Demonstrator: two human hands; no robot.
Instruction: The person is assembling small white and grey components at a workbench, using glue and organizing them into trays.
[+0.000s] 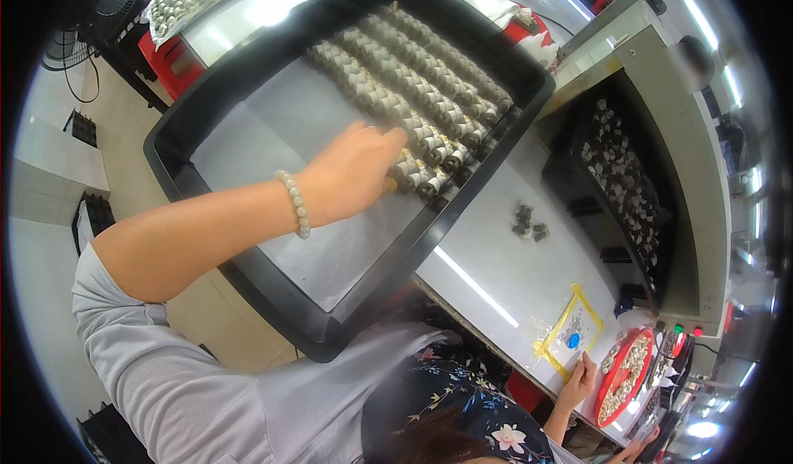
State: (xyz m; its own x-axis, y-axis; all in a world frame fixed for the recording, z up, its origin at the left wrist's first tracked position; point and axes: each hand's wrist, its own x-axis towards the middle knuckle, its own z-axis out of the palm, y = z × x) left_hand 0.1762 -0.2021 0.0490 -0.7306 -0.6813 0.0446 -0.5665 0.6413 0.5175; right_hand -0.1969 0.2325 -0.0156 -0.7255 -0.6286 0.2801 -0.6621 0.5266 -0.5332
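Note:
My left hand [359, 167], with a beaded bracelet [293, 204] on its wrist, reaches over a large black tray [289, 311]. Its fingers are curled closed at the near edge of the packed rows of small round dark-and-white parts [429, 92]; what they pinch is hidden under the hand. White lining paper [281, 150] covers the tray's left and lower part. At the lower right, my right hand [581, 377] is low over the white table beside a yellow-taped square [570, 332] with a blue spot [574, 340] and small grey bits. Its fingers are drawn together, too small to show what they hold.
A few loose dark parts [529, 223] lie on the white table [487, 249]. A black bin [615, 183] of dark and pale pieces stands to the right, under a grey housing. A red round tray [624, 377] holds pale pieces. Another person's hand [638, 447] shows lower right.

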